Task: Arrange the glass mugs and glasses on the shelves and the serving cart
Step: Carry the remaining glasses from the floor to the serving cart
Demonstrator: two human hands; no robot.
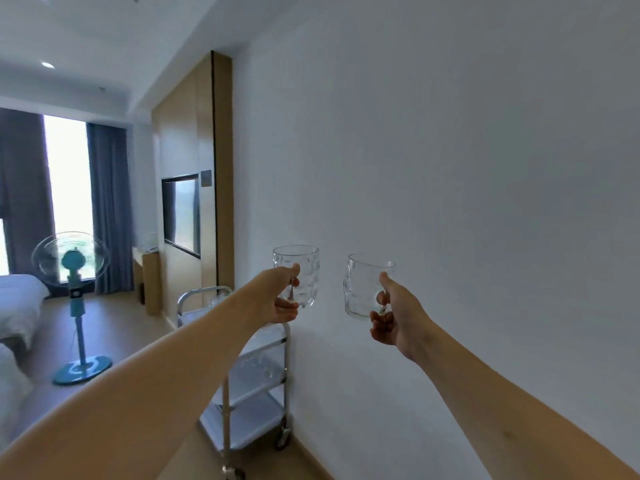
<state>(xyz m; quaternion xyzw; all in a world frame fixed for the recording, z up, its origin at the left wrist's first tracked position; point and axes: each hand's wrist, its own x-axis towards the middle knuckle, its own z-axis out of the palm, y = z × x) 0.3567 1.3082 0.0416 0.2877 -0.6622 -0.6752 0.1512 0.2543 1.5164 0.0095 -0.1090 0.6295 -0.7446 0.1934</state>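
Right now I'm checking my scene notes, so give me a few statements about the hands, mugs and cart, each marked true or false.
1. Each hand holds a glass mug. True: the left hand grips the left mug, the right hand grips the right mug.
2. The mugs hold water. False: they look empty.
3. The serving cart stands against the white wall. True.
4. The standing fan is red. False: it is teal.

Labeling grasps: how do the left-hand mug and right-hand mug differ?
The left-hand mug stands upright; the right-hand mug tilts, rim toward the left. The left-hand mug is higher, above the cart; the right-hand mug hangs before bare wall. Shared: clear dimpled glass, each held by the handle, left hand, right hand.
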